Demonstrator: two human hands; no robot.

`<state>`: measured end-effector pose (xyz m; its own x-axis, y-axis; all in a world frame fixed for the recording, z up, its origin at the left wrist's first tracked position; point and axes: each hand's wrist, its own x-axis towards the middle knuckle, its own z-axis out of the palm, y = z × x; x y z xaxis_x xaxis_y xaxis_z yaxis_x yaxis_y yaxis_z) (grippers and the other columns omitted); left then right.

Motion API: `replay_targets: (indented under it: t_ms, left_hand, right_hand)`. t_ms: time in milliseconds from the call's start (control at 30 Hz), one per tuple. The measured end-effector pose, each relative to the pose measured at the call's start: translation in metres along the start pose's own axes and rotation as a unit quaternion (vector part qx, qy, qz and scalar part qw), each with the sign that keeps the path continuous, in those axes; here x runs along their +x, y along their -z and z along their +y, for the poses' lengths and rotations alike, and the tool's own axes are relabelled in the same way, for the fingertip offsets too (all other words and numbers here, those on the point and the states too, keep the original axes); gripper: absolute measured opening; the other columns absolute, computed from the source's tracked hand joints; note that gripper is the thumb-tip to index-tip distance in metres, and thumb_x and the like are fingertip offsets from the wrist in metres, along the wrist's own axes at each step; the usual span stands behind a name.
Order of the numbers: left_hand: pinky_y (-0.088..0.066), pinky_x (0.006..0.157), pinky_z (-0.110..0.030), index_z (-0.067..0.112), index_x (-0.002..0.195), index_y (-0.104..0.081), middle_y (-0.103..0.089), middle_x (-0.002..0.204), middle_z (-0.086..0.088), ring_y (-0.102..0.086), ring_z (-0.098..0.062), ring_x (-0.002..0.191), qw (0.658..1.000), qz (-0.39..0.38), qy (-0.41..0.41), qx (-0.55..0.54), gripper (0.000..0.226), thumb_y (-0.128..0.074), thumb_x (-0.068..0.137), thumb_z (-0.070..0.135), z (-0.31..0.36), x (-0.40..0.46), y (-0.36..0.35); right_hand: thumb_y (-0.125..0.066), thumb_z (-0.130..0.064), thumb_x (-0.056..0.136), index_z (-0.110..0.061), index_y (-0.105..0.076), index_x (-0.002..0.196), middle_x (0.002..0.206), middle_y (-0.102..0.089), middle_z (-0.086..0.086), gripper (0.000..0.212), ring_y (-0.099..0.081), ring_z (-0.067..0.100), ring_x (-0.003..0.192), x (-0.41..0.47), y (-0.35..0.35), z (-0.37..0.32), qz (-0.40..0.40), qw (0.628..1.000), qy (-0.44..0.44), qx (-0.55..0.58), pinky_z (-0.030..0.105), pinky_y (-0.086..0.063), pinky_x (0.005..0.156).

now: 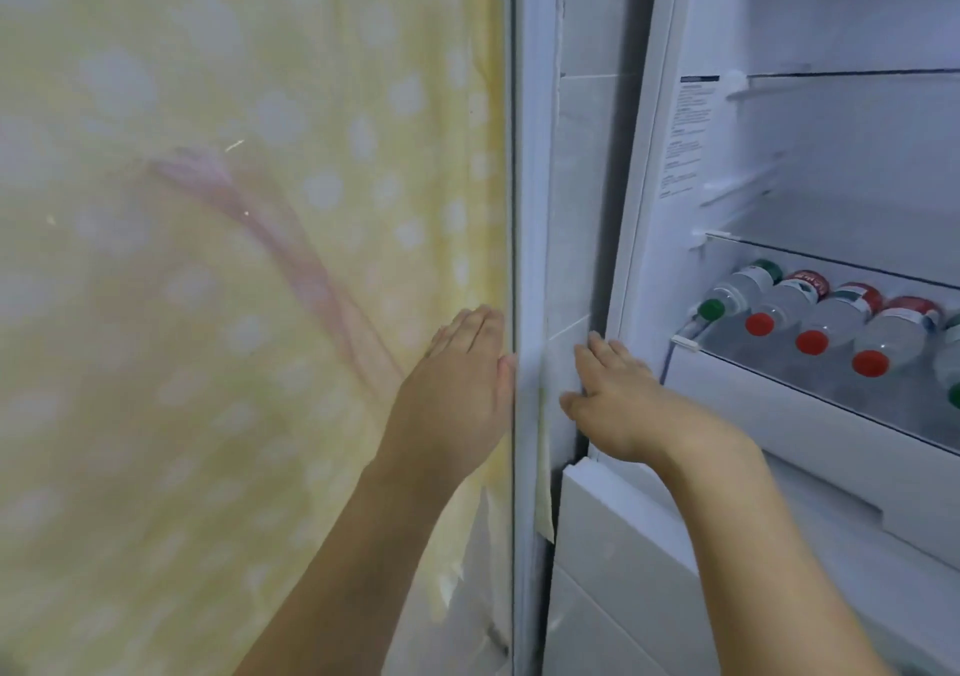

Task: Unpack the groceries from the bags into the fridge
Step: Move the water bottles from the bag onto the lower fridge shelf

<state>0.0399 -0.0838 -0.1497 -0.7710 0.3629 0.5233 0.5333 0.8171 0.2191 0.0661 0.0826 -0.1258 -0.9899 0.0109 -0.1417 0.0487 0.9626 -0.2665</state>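
The fridge (675,166) stands open on the right, its white interior and glass shelves (852,75) in view. Its door (530,208) is at the centre, its broad face draped in a yellow dotted cloth (234,260). My left hand (457,389) presses flat on the cloth beside the door's white edge, fingers straight. My right hand (613,395) rests with straight fingers against the left edge of the fridge body, in the gap next to the door. Neither hand holds anything. No bags or groceries from them are in view.
Several plastic bottles (831,327) with red and green caps lie side by side under a glass shelf. A white drawer front (779,415) sits below them. Tiled wall (582,182) shows through the gap between door and fridge body.
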Motion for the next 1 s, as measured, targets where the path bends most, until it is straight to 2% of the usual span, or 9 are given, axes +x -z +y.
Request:
replay_targets:
  t_ms: [100,233,333,567,667,800,1000]
  left_hand:
    - [-0.021,0.117,-0.032,0.005,0.146,-0.040,-0.042,0.150,-0.010,-0.034,-0.023,0.142,0.999,0.019,0.028,0.027,0.051,-0.031,0.102,0.030,-0.013,-0.019,0.021]
    - [-0.040,0.106,-0.040,-0.001,0.133,-0.054,-0.058,0.134,-0.015,-0.054,-0.029,0.127,0.994,0.052,0.043,0.086,0.055,-0.030,0.096,0.032,-0.027,-0.050,0.051]
    - [-0.045,0.101,-0.041,-0.001,0.130,-0.057,-0.062,0.130,-0.015,-0.058,-0.029,0.122,0.989,0.058,0.067,0.116,0.053,-0.031,0.095,0.030,-0.034,-0.076,0.075]
    - [-0.040,0.106,-0.040,0.000,0.136,-0.051,-0.055,0.138,-0.015,-0.051,-0.029,0.130,0.977,0.067,0.137,0.146,0.055,-0.031,0.097,0.032,-0.054,-0.143,0.140]
    - [-0.029,0.113,-0.035,0.004,0.145,-0.041,-0.044,0.149,-0.011,-0.039,-0.026,0.140,0.973,0.062,0.168,0.148,0.060,-0.022,0.098,0.036,-0.062,-0.174,0.169]
    - [-0.046,0.100,-0.043,-0.003,0.130,-0.056,-0.060,0.131,-0.017,-0.057,-0.032,0.122,0.959,0.097,0.195,0.180,0.054,-0.032,0.096,0.030,-0.074,-0.220,0.202]
    - [-0.046,0.102,-0.044,-0.006,0.131,-0.054,-0.058,0.133,-0.020,-0.055,-0.034,0.125,0.938,0.122,0.244,0.211,0.050,-0.035,0.097,0.026,-0.087,-0.294,0.250]
  right_hand:
    - [-0.026,-0.030,0.104,-0.012,0.005,0.154,0.161,0.017,0.005,0.062,0.015,0.021,0.148,-0.004,-0.003,-0.026,-0.016,0.999,0.031,0.003,0.035,0.005,0.118]
    - [-0.028,-0.032,0.104,-0.011,0.005,0.154,0.161,0.016,0.006,0.063,0.014,0.022,0.148,-0.012,-0.009,-0.064,-0.021,0.997,0.079,-0.018,0.036,0.003,0.119]
    - [-0.029,-0.032,0.104,-0.011,0.004,0.154,0.161,0.016,0.007,0.063,0.012,0.022,0.149,-0.023,-0.016,-0.093,-0.024,0.993,0.111,-0.022,0.036,0.002,0.119]
    - [-0.029,-0.033,0.104,-0.010,0.004,0.154,0.161,0.016,0.008,0.064,0.011,0.023,0.149,-0.062,-0.032,-0.169,-0.031,0.982,0.184,-0.042,0.036,0.000,0.120]
    - [-0.029,-0.032,0.104,-0.011,0.003,0.154,0.161,0.016,0.007,0.063,0.013,0.021,0.149,-0.085,-0.040,-0.204,-0.036,0.973,0.225,-0.039,0.036,0.001,0.120]
    - [-0.029,-0.031,0.105,-0.010,0.003,0.154,0.161,0.016,0.007,0.063,0.013,0.022,0.149,-0.116,-0.052,-0.246,-0.049,0.960,0.271,-0.054,0.036,0.001,0.119]
    - [-0.030,-0.029,0.104,-0.010,0.003,0.154,0.161,0.016,0.006,0.062,0.012,0.022,0.149,-0.166,-0.070,-0.306,-0.048,0.935,0.348,-0.057,0.036,0.002,0.119]
